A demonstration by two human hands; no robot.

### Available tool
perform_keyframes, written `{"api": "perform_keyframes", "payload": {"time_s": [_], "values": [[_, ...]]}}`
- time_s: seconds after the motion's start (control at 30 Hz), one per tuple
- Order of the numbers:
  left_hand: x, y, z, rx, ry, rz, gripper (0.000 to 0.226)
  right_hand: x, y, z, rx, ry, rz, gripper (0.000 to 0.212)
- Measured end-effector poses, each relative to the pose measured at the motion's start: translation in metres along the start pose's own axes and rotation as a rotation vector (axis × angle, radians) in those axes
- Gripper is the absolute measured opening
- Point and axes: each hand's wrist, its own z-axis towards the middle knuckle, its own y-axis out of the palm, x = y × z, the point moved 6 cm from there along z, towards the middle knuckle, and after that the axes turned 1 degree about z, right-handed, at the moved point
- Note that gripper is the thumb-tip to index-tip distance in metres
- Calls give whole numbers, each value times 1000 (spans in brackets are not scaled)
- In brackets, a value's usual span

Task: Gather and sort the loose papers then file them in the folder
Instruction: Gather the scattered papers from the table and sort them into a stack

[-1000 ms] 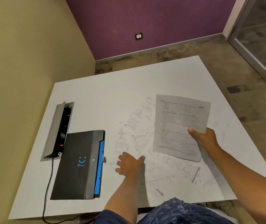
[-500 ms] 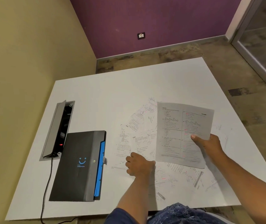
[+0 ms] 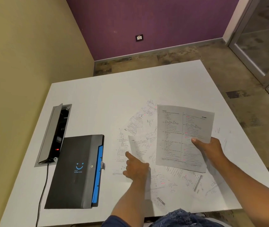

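**Status: Gathering Under Way, Filing Not Started**

Progress, judged from the head view:

- Collected so far: one printed white sheet with two text columns [image 3: 183,138], or a thin stack under it; count not determinable.
- Being lifted: a second printed white sheet [image 3: 138,147], its far edge raised off the bench, its near part hidden by the hand.
- Still loose: scattered white printed papers [image 3: 176,182], overlapping one another across the middle and right of the white flat-topped bench [image 3: 107,99].
- Not yet touched: closed black folder with blue tabbed dividers along its right edge [image 3: 76,171], flat on the left of the bench, just beside the scattered papers and apart from both hands.
- Remaining, by estimate: most of the gathering, all of the sorting, all of the filing.

Hand pose:

- Right hand [image 3: 209,149]: closed around the right-hand edge of the two-column sheet, thumb on its printed face, remaining fingers behind. Sheet held above the bench, tilted toward the camera. Forearm extended from the lower right.
- Left hand [image 3: 137,167]: reached forward from below, fingers curled, thumb stretched out against the lifted second sheet. Grip read as a pinch at its near left corner; exact finger placement under the paper hidden.

Also present: open grey metal cable box [image 3: 55,133] recessed in the bench left of the folder, black cable [image 3: 42,190] trailing from it toward the near edge.
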Motion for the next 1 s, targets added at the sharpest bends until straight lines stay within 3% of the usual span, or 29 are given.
{"api": "perform_keyframes", "payload": {"time_s": [0.17, 0.23, 0.47, 0.67, 0.77, 0.9, 1.0], "values": [[-12, -21, 20, -28, 141, -294, 24, -4, 2, 1, 16, -17, -36, 26], [-12, -31, 26, -95, 193, -457, 12, -7, 2, 3, 58, -44, -84, 21], [-18, -80, 55, -215, 58, -926, 16, -10, -3, 14, 87, -79, -438, 26], [-21, -106, 69, -422, 67, -1291, 33, -8, -10, 15, 125, -89, -597, 37], [-17, -111, 68, -451, 112, -1293, 27, -11, -9, 15, 131, -75, -580, 39], [8, -95, 52, -487, 164, -1074, 7, -12, 12, 14, 26, -24, -337, 39], [36, -74, 35, -511, 234, -1054, 19, -15, 36, 16, -71, -10, -227, 38]]}}
